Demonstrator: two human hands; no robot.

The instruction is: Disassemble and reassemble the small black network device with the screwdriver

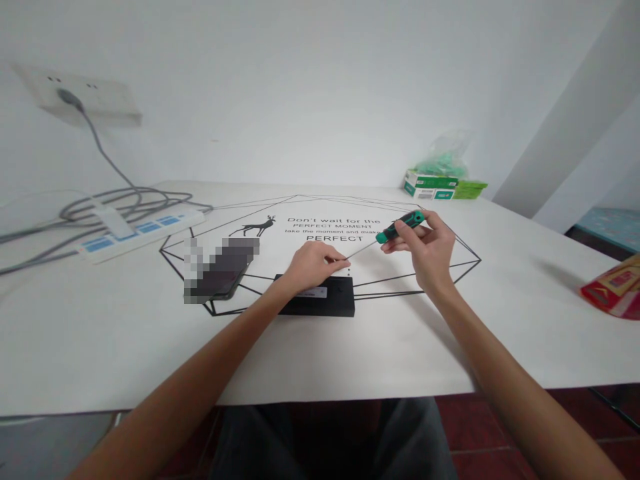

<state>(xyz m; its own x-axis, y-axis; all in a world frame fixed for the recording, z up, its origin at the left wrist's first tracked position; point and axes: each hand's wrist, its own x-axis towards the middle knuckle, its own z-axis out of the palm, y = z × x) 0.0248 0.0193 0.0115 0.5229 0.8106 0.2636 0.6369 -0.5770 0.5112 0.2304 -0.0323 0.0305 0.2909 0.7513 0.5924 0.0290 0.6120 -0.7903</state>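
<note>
The right hand (425, 250) is closing its fingers around the green-and-black handle of a screwdriver (400, 227), holding it raised above the worktop (100, 333) with the handle pointing up and to the right. The thin shaft is slanting down to the left, toward the left hand (313, 263). That hand is curling loosely, its fingertips pinching at the shaft's tip; whether something small is sitting between them is too fine to tell. The left hand is hovering over the far edge of a flat black box (325, 298), which is lying on the worktop just in front of it, a pale label showing on its top.

To the left of the box, a dark phone (223, 273) is lying tilted on the worktop, partly blurred. Farther left, a white power strip (140, 233) with blue switches is resting near a tangle of grey cables (125, 200), one cable running up to a wall socket (85, 97). At the far edge, green boxes (440, 185) are sitting with a plastic bag on top. A red packet (615, 287) is lying at the right edge.
</note>
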